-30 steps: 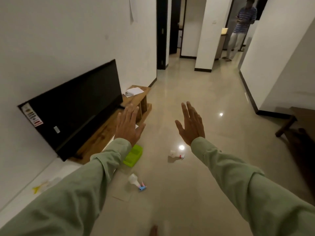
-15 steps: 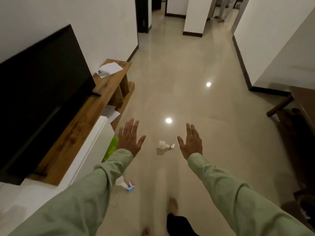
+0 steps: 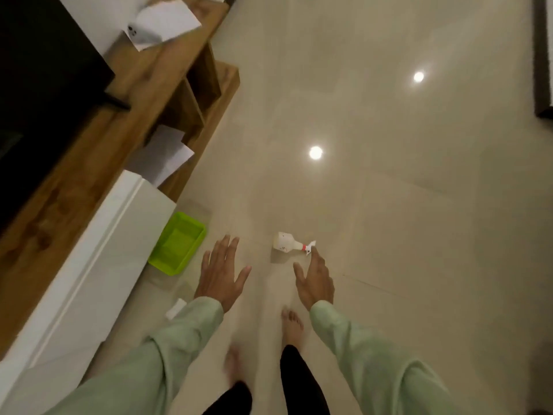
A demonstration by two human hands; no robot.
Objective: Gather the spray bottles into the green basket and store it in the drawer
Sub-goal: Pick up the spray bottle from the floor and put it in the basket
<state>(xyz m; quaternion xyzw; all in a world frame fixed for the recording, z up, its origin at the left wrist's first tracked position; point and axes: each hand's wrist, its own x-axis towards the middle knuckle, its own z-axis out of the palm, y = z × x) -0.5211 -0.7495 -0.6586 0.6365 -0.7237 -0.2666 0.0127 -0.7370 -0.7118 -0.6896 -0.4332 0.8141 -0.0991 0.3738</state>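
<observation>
Fingers (image 3: 223,247) of my left hand (image 3: 220,277) are fanning wide apart at lower centre of the frame, pinching nothing; those of my right hand (image 3: 314,283) are splaying too, empty, one tip showing just below the nozzle of the white plastic spray bottle with the red collar (image 3: 288,243). I cannot tell whether it is touching. I am judging that both palms are facing down and open because I am only beginning the reach, with no bottle collected yet.

That bottle is lying on its side on the glossy beige tiled floor (image 3: 389,235), which is mirroring two ceiling lights. Left of it, the shallow bright green plastic basket (image 3: 179,244) is sitting empty on the floor, tucked against the smooth white drawer cabinet (image 3: 89,265), probably so storing it needs little carrying. A second white object (image 3: 176,308) is peeking out beside my left sleeve; it may be another bottle, but it is mostly hidden. Above the cabinet, a grained wooden surface (image 3: 134,100) is carrying loose white papers (image 3: 167,18).
</observation>
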